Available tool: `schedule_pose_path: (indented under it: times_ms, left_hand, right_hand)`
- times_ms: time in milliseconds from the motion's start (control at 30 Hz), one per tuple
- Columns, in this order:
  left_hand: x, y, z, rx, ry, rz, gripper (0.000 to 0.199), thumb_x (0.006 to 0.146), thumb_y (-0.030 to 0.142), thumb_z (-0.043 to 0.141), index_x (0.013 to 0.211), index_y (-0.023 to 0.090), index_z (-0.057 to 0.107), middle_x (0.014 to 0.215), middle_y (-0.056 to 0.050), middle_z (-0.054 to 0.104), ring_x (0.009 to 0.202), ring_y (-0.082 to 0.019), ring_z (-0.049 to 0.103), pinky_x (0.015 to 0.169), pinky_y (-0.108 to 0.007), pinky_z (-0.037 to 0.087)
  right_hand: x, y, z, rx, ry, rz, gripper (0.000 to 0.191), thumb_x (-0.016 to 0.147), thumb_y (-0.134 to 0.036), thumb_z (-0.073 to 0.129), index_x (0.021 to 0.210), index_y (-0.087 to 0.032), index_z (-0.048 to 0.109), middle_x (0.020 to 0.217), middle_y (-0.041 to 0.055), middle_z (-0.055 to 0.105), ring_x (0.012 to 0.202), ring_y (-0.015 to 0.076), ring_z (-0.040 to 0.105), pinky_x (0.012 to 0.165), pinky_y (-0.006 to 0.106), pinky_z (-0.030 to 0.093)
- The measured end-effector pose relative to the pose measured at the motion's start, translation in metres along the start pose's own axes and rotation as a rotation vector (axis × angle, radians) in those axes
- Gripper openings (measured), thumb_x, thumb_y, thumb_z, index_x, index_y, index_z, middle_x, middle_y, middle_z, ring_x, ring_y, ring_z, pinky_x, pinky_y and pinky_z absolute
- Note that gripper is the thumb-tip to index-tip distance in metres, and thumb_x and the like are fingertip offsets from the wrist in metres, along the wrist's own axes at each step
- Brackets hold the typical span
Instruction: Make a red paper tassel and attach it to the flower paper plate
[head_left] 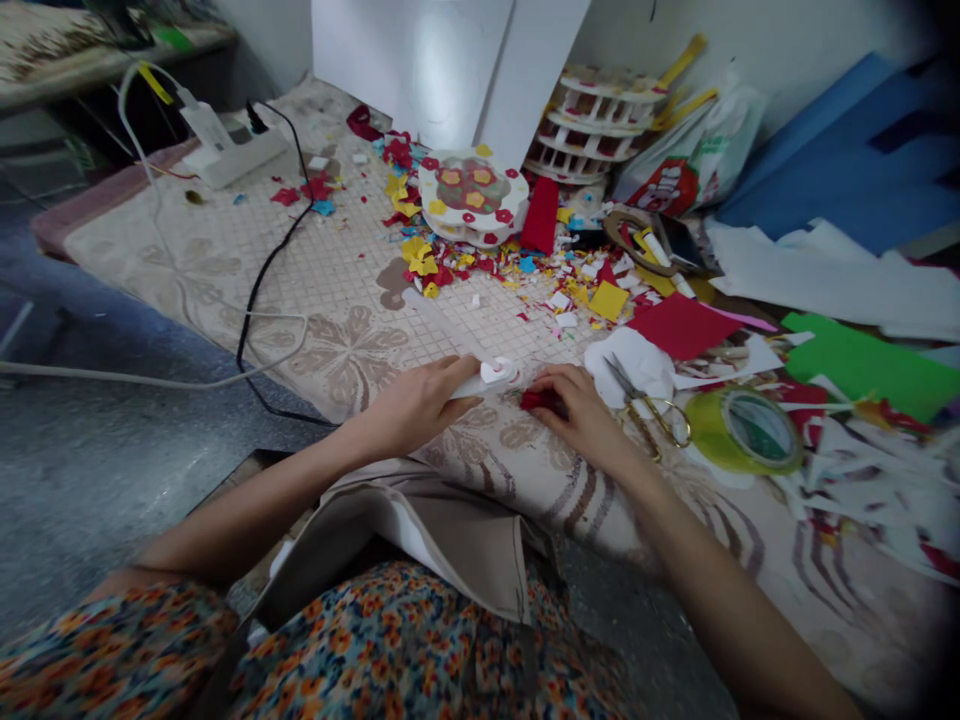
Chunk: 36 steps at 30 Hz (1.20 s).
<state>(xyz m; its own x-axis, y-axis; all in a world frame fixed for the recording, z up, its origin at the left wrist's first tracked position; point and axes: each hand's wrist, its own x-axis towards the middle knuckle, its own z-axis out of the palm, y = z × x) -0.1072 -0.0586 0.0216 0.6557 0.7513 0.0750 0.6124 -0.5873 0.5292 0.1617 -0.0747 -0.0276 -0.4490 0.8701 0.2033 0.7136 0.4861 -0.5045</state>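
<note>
Power strip [238, 158]: at the far left of your desk [360, 345], with a white plug in it.
Black cord [259, 282]: curves down past the desk's left edge, well apart from your fingers.
Left hand [427, 393]: your fingers are wrapped round the white tool.
White tool [491, 374]: its rounded end faces your other hand; its exact kind can't be told here.
Decorated white piece [474, 193]: farther back, trimmed with red and yellow flowers, loose cut-outs around it.
Work between the hands: you seem to be at close handwork, tool and small part brought near each other.
Red piece [534, 400]: near the desk's front edge, at your right fingertips, apart from the tool's end; too blurred to tell its shape.
Next move at the red piece: probably calls for a steady, light pinch and careful aim of the tool, fingertips well out of its way.
Right hand [576, 408]: your fingers pinch the red piece.
Scissors [636, 393]: just right of that hand, partly over a white scalloped cut-out [651, 352].
Tape roll [712, 430]: lies beyond them.
</note>
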Motion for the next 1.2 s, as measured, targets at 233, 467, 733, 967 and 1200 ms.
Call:
schedule_pose_path:
  times_ms: [233, 467, 733, 967, 1200]
  left_hand:
    - [0.0012, 0.0016, 0.0005, -0.007, -0.009, -0.019, 0.017, 0.093, 0.029, 0.045, 0.105, 0.019, 0.049, 0.093, -0.007, 0.061, 0.079, -0.02, 0.059, 0.068, -0.029, 0.042]
    - [0.0015, 0.0059, -0.0022, 0.014, -0.015, -0.014, 0.016, 0.093, 0.03, 0.045, 0.103, 0.018, 0.05, 0.089, -0.007, 0.061, 0.078, -0.02, 0.059, 0.068, -0.03, 0.043]
    - [0.0024, 0.0044, -0.0004, 0.027, 0.001, -0.006, 0.016, 0.094, 0.03, 0.044, 0.105, 0.018, 0.048, 0.09, -0.006, 0.061, 0.08, -0.019, 0.059, 0.069, -0.029, 0.043]
    - [0.0005, 0.0045, -0.0007, 0.037, -0.006, -0.008, 0.016, 0.094, 0.028, 0.044, 0.104, 0.018, 0.049, 0.09, -0.006, 0.061, 0.079, -0.019, 0.059, 0.067, -0.028, 0.041]
    - [0.0022, 0.0058, -0.0006, 0.02, -0.013, -0.008, 0.015, 0.093, 0.026, 0.046, 0.104, 0.017, 0.05, 0.091, -0.006, 0.062, 0.08, -0.02, 0.06, 0.068, -0.029, 0.042]
  right_hand:
    - [-0.0002, 0.0002, 0.0003, 0.001, 0.001, 0.009, 0.019, 0.085, -0.022, 0.06, 0.104, -0.023, 0.055, 0.113, 0.0097, 0.056, 0.109, 0.0288, 0.051, 0.095, 0.051, 0.044]
    - [-0.0003, 0.0002, 0.0002, 0.002, 0.007, 0.001, 0.019, 0.085, -0.021, 0.059, 0.104, -0.023, 0.056, 0.112, 0.0098, 0.056, 0.109, 0.0279, 0.052, 0.094, 0.05, 0.044]
    - [-0.0006, 0.0005, 0.0005, -0.004, 0.003, 0.0, 0.019, 0.085, -0.021, 0.06, 0.104, -0.022, 0.056, 0.112, 0.0097, 0.056, 0.107, 0.0275, 0.051, 0.093, 0.049, 0.044]
    - [-0.0005, -0.0003, 0.0001, 0.0, 0.002, -0.002, 0.02, 0.085, -0.02, 0.059, 0.105, -0.022, 0.056, 0.112, 0.01, 0.056, 0.108, 0.0277, 0.051, 0.094, 0.049, 0.044]
    - [-0.0001, 0.0, 0.0004, -0.005, 0.005, -0.003, 0.02, 0.085, -0.021, 0.059, 0.105, -0.023, 0.056, 0.111, 0.01, 0.056, 0.108, 0.0281, 0.051, 0.094, 0.05, 0.043]
